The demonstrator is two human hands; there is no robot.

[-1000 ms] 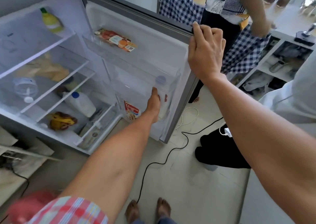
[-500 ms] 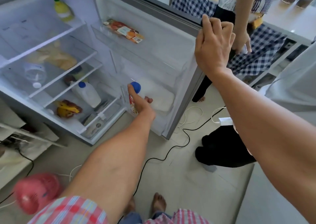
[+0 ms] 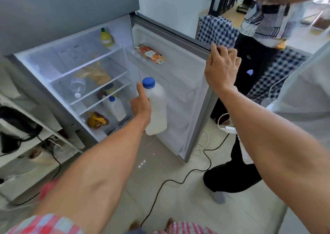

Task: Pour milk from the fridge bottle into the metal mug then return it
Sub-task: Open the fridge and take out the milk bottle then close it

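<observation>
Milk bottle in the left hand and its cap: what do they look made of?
The milk bottle, held by the left hand, looks like translucent matte plastic: white milk shows cloudily through the wall. Its blue cap looks like smooth opaque plastic with a slight sheen.

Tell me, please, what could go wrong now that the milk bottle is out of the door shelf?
The left hand grips the milk bottle by one side only, so it might slip. A black cable crosses the floor by the feet, a trip hazard. The fridge door, held by the right hand, stands open.
</observation>
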